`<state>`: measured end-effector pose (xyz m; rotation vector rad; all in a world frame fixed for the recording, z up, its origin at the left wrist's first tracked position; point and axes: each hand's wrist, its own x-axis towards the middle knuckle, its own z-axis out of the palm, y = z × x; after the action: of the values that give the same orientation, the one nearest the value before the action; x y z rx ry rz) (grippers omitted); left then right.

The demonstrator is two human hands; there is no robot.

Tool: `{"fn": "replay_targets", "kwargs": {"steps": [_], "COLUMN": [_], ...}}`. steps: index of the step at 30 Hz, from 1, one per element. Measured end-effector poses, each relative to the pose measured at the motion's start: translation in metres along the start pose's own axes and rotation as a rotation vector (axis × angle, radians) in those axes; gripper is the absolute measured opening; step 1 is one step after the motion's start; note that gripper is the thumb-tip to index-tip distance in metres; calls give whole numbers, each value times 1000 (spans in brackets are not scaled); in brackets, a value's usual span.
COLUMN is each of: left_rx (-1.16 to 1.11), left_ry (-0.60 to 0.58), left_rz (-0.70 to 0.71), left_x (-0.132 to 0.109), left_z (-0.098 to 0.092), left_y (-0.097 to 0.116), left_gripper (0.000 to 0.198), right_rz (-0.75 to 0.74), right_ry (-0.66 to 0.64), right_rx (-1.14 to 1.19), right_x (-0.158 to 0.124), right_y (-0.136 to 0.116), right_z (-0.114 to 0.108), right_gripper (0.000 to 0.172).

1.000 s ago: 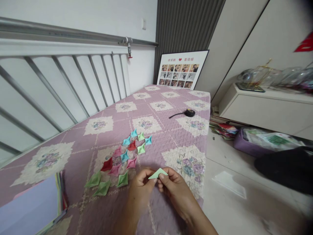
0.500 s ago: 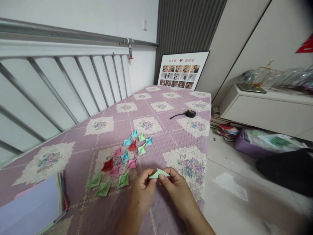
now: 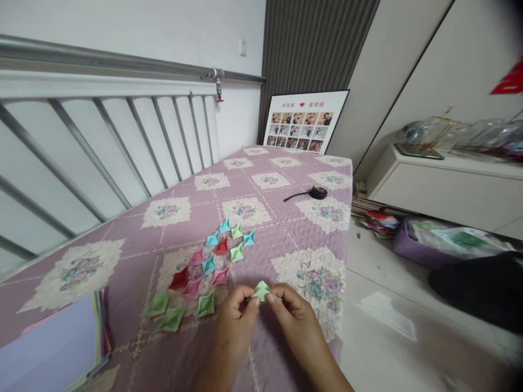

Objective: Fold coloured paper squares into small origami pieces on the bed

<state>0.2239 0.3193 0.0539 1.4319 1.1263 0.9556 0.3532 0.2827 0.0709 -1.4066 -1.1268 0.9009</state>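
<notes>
A small light green folded paper piece (image 3: 262, 290) is pinched between both my hands, low in the middle of the head view. My left hand (image 3: 241, 307) grips its left side between thumb and fingers, and my right hand (image 3: 288, 305) grips its right side the same way. Ahead and to the left lie several folded paper pieces in loose slanting rows: a blue one (image 3: 209, 264), a red one (image 3: 179, 279), a pink one (image 3: 221, 276) and a green one (image 3: 205, 303) among them. Fingers cover both ends of the held piece.
A stack of coloured paper (image 3: 53, 340) lies at the lower left on the purple flowered cloth (image 3: 281, 228). Farther off rests a black tape measure (image 3: 317, 193). A radiator (image 3: 118, 147) borders the left side; a purple bin (image 3: 408, 245) stands on the floor at right.
The green paper piece, earlier a flat triangle shape, now shows an opened, diamond-like shape with folds in the middle. Both hands remain in nearly the same place.
</notes>
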Motion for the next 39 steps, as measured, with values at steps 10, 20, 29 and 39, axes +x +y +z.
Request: {"fn": "replay_targets", "kwargs": {"steps": [10, 20, 29, 39], "left_rx": [-160, -232, -203, -109], "left_ry": [56, -53, -51, -15], "left_rz": [-66, -140, -104, -82], "left_x": [1, 3, 3, 3], "left_z": [8, 6, 4, 1], "left_y": [-10, -7, -5, -8], "left_gripper": [11, 26, 19, 17], "right_rz": [134, 116, 33, -66], "right_ry": [140, 136, 71, 50], "right_rx": [145, 176, -3, -239], "right_x": [3, 3, -1, -2], "right_y": [0, -2, 5, 6], "right_z": [8, 10, 5, 6], "right_gripper": [33, 28, 21, 15]}}
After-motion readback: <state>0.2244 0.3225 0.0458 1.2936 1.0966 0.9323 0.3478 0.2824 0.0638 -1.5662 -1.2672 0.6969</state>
